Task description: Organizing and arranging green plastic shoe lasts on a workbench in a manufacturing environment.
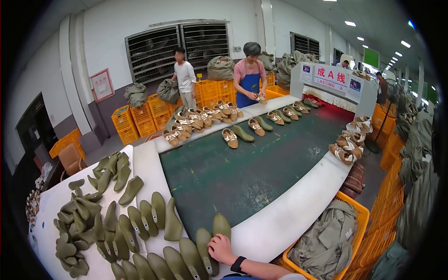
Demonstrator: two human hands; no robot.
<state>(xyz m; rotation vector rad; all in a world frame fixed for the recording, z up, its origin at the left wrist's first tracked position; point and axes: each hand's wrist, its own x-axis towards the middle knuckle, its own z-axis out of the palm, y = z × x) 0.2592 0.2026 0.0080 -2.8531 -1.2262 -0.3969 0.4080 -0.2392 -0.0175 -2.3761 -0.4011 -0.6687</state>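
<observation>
The right hand (220, 248), with a black band at the wrist, lies flat on an olive-green plastic shoe last (205, 249); its grip is spread, fingers resting loosely over the last and pinching nothing. That last stands at the near edge of the dark green conveyor belt (252, 172), on the white tabletop (284, 219) rimming it, in a row of like lasts (154, 214) set side by side, probably so each can be taken in turn. Left of the belt, more lasts lie in a loose heap (77, 224), tumbled rather than sorted.

On the belt's far side, tan and white shoes (200, 120) sit in pairs along the rim, some on the belt itself beside single green lasts. Beyond them a person in a blue apron (248, 77) handles a shoe, and another in a white shirt (185, 77) stands by orange plastic crates (140, 119). Right of the belt an orange crate (359, 219) holds grey-green cloth bags.

The left hand is out of sight, and the right forearm is cut off at the lower edge.
</observation>
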